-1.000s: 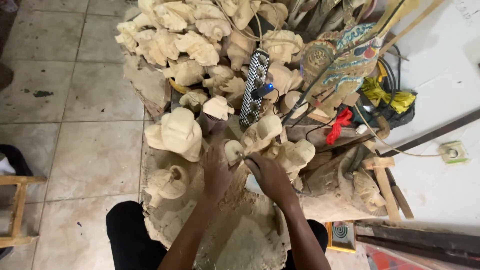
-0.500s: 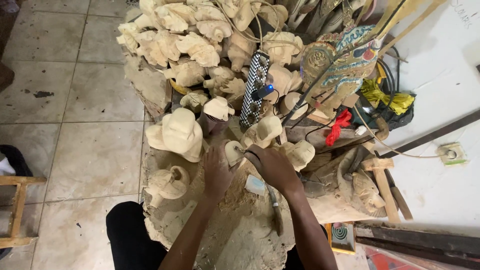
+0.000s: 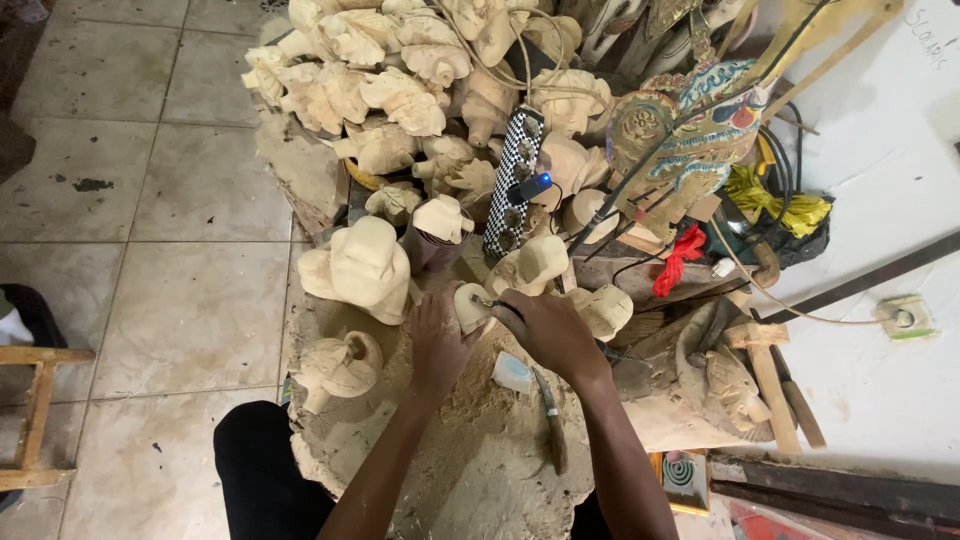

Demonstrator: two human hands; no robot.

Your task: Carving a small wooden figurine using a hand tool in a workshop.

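The 2 hands meet over a small pale wood carving (image 3: 470,305) at the middle of the bench (image 3: 500,470). The left hand (image 3: 440,345) wraps the carving from below and steadies it; the right hand (image 3: 545,335) is clenched on a thin carving tool (image 3: 488,302) whose tip touches the piece. The tool's long axis runs left to right, tip pointing left toward the carving. Both hands are equally close. Just below the right wrist lies a knife (image 3: 550,420), lengthwise toward the person, beside a small pale cup (image 3: 512,372). Further out stand unpainted wooden heads (image 3: 360,265).
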